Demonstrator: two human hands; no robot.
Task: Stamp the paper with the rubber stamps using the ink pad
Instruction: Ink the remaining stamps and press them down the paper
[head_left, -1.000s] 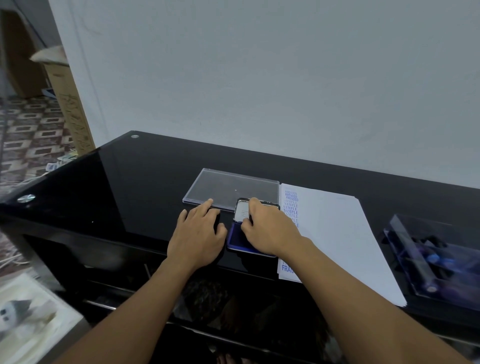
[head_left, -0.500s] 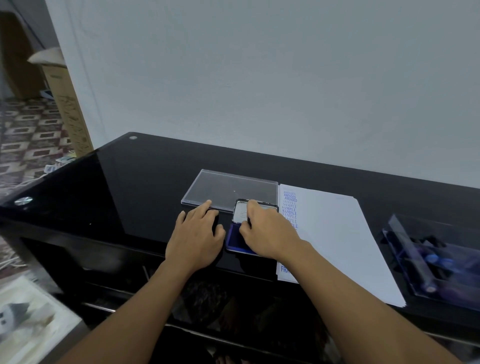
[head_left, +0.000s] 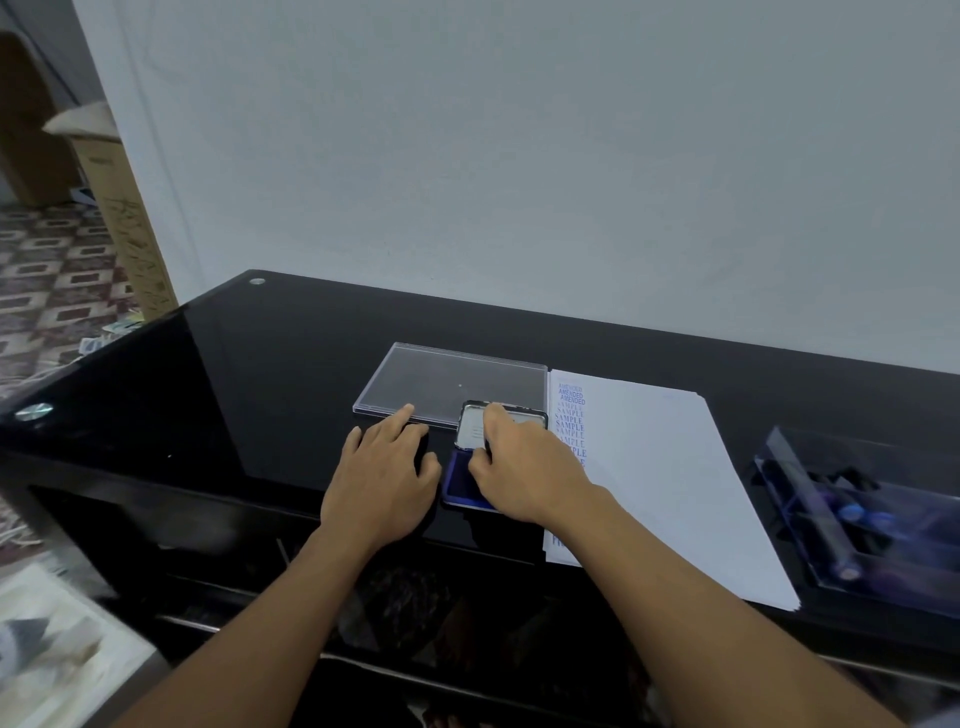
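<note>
**At the ink pad, between stamps**

The left hand (head_left: 382, 475) lies flat on the black table (head_left: 270, 364), fingers spread and gripping nothing; its fingertips touch the near edge of a clear plastic lid (head_left: 447, 382). Just right of its thumb sits the ink pad (head_left: 460, 480), its blue bed showing and its hinged cover (head_left: 470, 426) raised beyond. The right hand (head_left: 524, 467) rests over the pad, fingers curled, forefinger on the cover. Whether it pinches a stamp beneath the palm, I cannot tell.

Right of those fingers, touching the pad's side, lies the paper (head_left: 665, 467), with a column of blue impressions down its left edge. Well right, a clear tray (head_left: 883, 525) holds the stamps.

The step appears to be inking, or handling the cover. Next calls for a stamp pressed squarely onto bare paper, right of the printed column.
</note>
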